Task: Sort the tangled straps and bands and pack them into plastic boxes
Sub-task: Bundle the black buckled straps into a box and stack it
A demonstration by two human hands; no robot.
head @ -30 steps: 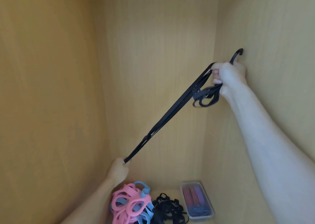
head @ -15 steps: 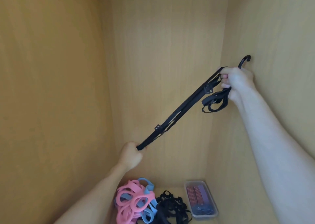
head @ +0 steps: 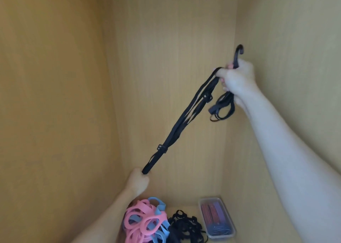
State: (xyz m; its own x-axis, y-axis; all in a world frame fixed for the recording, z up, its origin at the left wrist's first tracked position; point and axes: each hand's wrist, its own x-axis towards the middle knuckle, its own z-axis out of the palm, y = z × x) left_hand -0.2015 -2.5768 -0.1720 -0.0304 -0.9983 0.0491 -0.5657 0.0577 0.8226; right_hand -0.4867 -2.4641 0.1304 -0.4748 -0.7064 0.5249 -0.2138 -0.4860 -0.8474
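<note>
A long black strap (head: 184, 124) with small buckles stretches slack between my two hands in front of the wooden walls. My right hand (head: 237, 78) grips its upper end high at the right, with a black hook sticking up above the fist and loose loops hanging below it. My left hand (head: 138, 181) grips the strap's lower end, just above the pile on the floor. Below lie a heap of pink and blue bands (head: 145, 222) and a tangle of black straps (head: 186, 226).
A clear plastic box (head: 217, 218) with red and dark straps inside lies at the bottom right, next to the black tangle. Tan wooden walls close in on the left, back and right.
My left hand rose with the strap's lower end and then dropped back a little. The strap between the hands has gone from taut to slack, its strands spreading apart.
</note>
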